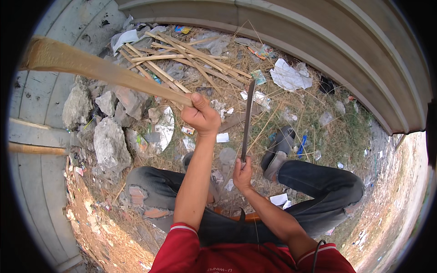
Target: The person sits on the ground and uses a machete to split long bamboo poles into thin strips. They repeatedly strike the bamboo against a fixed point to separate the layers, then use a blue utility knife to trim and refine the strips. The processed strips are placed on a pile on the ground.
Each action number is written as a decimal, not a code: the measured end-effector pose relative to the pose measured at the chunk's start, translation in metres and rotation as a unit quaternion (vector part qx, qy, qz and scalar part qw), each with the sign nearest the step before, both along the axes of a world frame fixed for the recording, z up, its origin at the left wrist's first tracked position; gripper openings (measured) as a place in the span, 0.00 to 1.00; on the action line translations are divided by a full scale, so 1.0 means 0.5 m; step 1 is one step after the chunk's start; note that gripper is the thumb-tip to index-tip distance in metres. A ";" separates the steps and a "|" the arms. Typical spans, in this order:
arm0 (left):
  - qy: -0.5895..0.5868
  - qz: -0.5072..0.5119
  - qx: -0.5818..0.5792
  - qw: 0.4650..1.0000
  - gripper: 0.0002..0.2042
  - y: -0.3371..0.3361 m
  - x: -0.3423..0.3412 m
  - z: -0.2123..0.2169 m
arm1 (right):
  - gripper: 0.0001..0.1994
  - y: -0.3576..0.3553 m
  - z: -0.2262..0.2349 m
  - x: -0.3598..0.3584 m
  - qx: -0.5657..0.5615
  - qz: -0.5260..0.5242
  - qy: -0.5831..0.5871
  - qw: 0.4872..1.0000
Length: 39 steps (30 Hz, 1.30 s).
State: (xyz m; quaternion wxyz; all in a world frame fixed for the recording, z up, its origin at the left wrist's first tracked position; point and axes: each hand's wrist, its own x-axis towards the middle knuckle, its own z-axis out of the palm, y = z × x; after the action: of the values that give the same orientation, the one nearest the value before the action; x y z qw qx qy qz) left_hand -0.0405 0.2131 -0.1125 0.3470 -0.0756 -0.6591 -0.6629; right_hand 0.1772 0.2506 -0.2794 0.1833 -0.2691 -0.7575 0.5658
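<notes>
My left hand (pixel 200 113) grips one end of a long pale bamboo strip (pixel 91 66) that stretches up and to the left, past the rocks. My right hand (pixel 242 173) holds the handle of a long dark knife (pixel 247 120), its blade pointing up and away from me. The blade stands just right of my left hand, apart from the bamboo strip. I am sitting low, knees in torn dark jeans spread to either side, with a grey shoe (pixel 278 152) planted on the ground beyond the knife.
A pile of split bamboo strips (pixel 182 59) lies on the ground ahead. Grey rocks (pixel 107 136) sit at the left. Paper and plastic litter (pixel 289 75) is scattered over dry grass. A corrugated metal wall (pixel 346 50) curves around the back and left.
</notes>
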 end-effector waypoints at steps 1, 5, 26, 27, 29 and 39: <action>0.001 0.009 -0.005 1.000 0.25 0.005 0.002 0.006 | 0.13 -0.003 -0.059 0.022 0.019 0.041 -0.092 0.995; 0.010 0.042 -0.020 0.999 0.25 0.012 -0.006 0.011 | 0.19 0.015 -0.181 0.067 0.107 0.105 -0.213 0.965; -0.028 0.086 -0.024 0.996 0.24 -0.012 -0.011 0.004 | 0.16 -0.009 0.027 -0.048 -0.088 0.029 -0.111 0.990; -0.026 0.085 -0.026 0.996 0.24 -0.013 -0.008 0.006 | 0.16 -0.012 0.038 -0.058 -0.096 0.020 -0.079 0.992; -0.027 0.081 -0.018 0.996 0.24 -0.017 -0.011 0.002 | 0.17 -0.015 0.045 -0.057 -0.099 0.027 -0.083 0.991; 0.029 -0.239 0.142 0.960 0.23 -0.061 -0.012 0.010 | 0.22 0.043 -0.012 -0.021 -0.003 0.067 -0.217 0.974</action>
State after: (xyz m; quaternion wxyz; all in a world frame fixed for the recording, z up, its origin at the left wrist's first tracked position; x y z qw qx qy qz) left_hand -0.0465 0.1824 -0.1074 0.2047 -0.2003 -0.5105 -0.8108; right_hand 0.1666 0.2719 -0.2856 -0.0242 -0.3347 -0.7939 0.5071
